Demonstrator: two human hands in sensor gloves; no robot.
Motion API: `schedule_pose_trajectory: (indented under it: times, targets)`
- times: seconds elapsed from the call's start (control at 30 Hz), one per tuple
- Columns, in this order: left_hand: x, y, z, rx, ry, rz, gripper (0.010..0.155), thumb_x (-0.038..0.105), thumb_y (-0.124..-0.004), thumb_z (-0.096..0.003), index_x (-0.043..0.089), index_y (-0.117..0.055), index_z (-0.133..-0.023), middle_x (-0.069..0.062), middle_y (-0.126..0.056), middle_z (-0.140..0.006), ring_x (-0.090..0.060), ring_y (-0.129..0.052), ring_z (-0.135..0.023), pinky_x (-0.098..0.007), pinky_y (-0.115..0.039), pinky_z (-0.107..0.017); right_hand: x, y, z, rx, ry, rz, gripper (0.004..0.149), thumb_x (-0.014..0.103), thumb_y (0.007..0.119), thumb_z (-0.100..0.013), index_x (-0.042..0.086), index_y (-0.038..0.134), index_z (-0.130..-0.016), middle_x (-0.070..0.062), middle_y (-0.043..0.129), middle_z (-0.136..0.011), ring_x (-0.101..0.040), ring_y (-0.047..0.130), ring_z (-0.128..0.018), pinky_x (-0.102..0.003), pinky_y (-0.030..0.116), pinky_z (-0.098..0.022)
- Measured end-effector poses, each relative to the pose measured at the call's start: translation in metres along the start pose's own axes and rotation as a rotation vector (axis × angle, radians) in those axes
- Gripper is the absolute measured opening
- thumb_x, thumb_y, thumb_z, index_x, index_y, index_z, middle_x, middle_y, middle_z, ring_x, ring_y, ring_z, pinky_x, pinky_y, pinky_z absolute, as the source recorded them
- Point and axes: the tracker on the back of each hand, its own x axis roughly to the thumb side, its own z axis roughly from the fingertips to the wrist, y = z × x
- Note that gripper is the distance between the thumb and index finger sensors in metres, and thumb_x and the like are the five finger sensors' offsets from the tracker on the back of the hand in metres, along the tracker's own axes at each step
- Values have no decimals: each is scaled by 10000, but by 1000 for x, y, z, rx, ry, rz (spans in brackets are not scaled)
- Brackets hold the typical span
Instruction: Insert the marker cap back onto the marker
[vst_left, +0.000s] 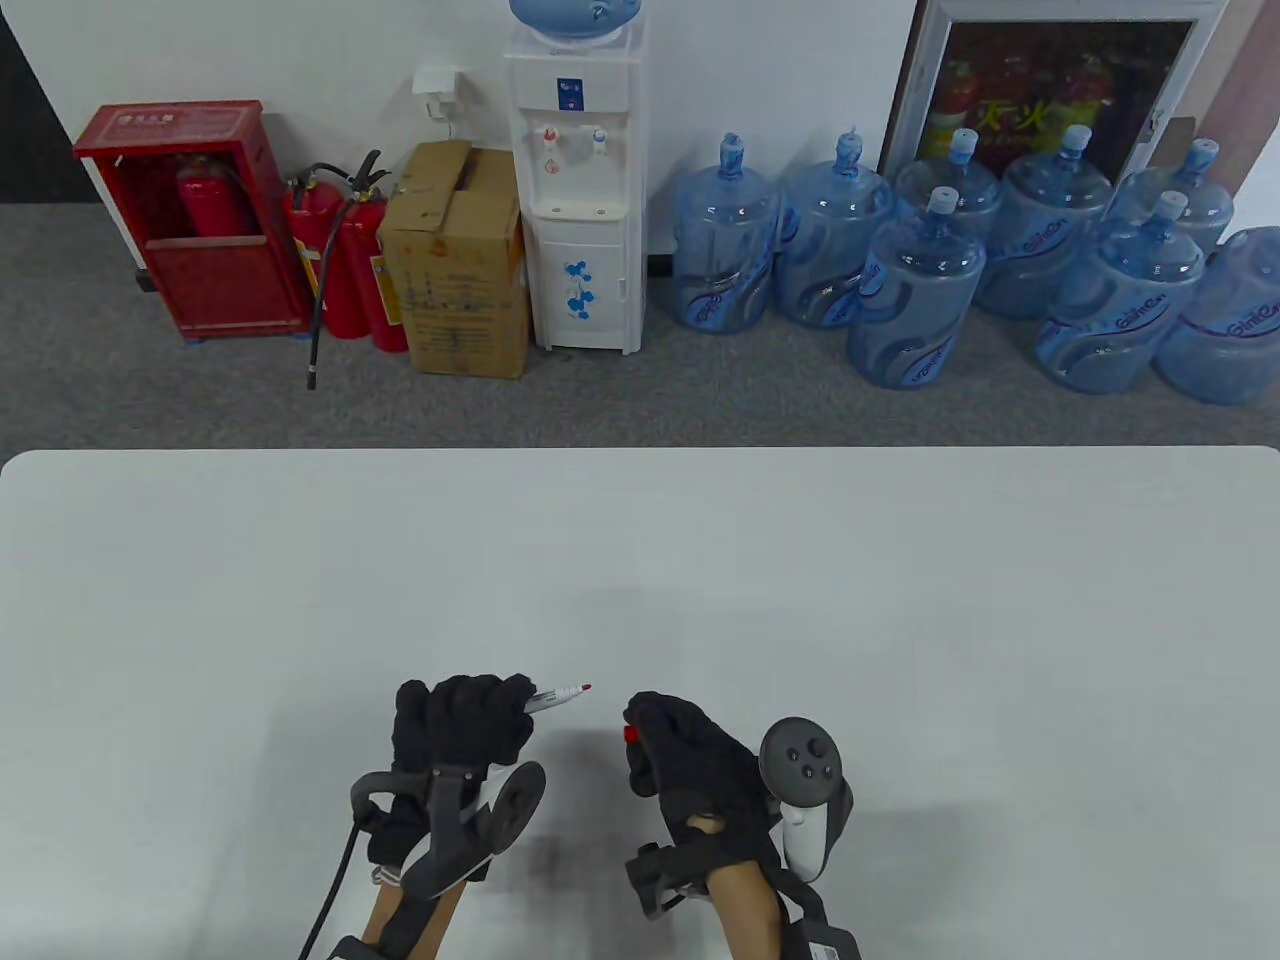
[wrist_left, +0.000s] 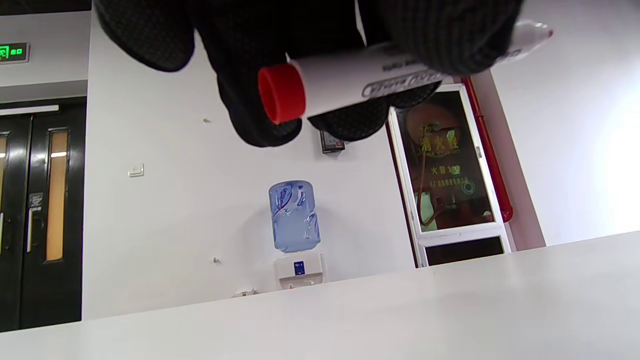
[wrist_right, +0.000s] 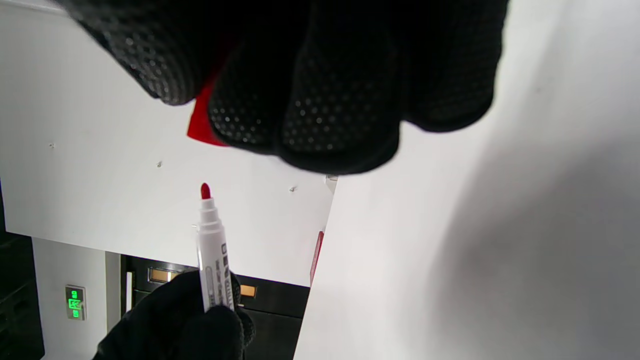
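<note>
- The white table (vst_left: 900, 600) is filling the lower half of the table view, and both gloved hands are hovering over its near edge, close together at the centre.
- The left hand (vst_left: 462, 722) is curling its fingers around the marker's barrel, gripping it in a closed fist; the tracker strapped to its back is hanging toward the person.
- The right hand (vst_left: 690, 755) is sitting just beside the left one, fingers bunched together and pinching the marker cap; its tracker is facing up on the wrist's outer side.
- The marker (vst_left: 558, 695) is sticking out of the left fist, pointing to the right toward the other hand, tilted slightly up and lifted off the table. In the left wrist view its white barrel (wrist_left: 360, 80) is showing printed lettering and a red end plug. In the right wrist view its red tip is pointing up at the cap, with a gap between the two.
- The marker cap (vst_left: 631, 734) is showing only as a small red spot at the right fingertips; in the right wrist view a red sliver of it (wrist_right: 204, 122) is peeking out between the gloved fingers, apart from the marker's tip.
</note>
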Motion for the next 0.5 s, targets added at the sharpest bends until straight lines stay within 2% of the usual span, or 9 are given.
schedule_pose_trajectory:
  times: [0.27,0.5]
  targets:
    - [5,-7,19,117,-105,-72,490,449,-793,-394,419,-753,-881,68,-939,-883,-259,-999,-815,-593,-662,-692,1,7,1,31,-15,46,450,465,791,-441,301,796,-859,55,945,-726,-141,1009,-507,-449,844,-539]
    - [11,-8,20,120,-129,-86,489,437,-785,-400,427,-741,-887,71,-930,-895,-259,-993,-824,-591,-659,-695,2,9,3,29,-27,60,442,440,807,-437,342,788,-868,45,903,-795,-161,985,-577,-469,817,-575]
